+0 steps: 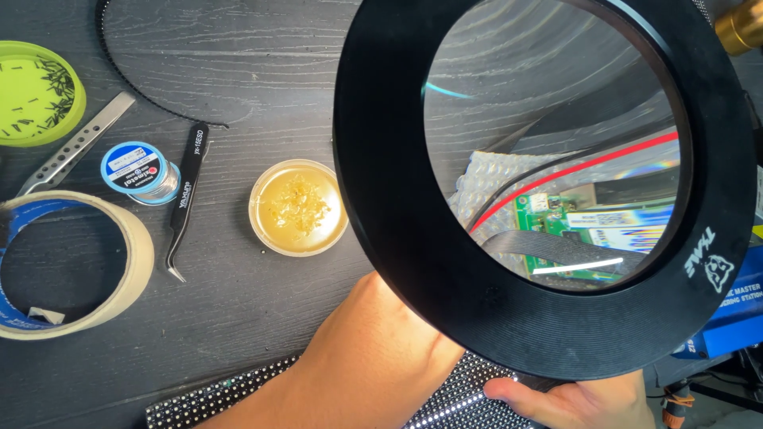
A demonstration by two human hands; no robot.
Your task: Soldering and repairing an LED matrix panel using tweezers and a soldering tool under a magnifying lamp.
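Note:
A large magnifier with a thick black ring (445, 262) fills the right half of the view. Through its lens I see a green circuit board (548, 218), a red wire (572, 171), a flat black ribbon cable and bubble wrap. My left forearm (373, 349) reaches from the bottom up under the ring, which hides the hand itself. My right hand (580, 401) is at the bottom right edge. Its thumb lies over the edge of a black LED matrix panel (230, 397) that runs along the bottom.
On the dark wooden table to the left lie a round tin of amber flux (298, 208), black tweezers (187, 199), a solder spool (139, 171), silver tweezers (75, 143), a masking tape roll (119, 238) and a green lid of small pins (36, 91). A blue box (735, 306) sits at the right.

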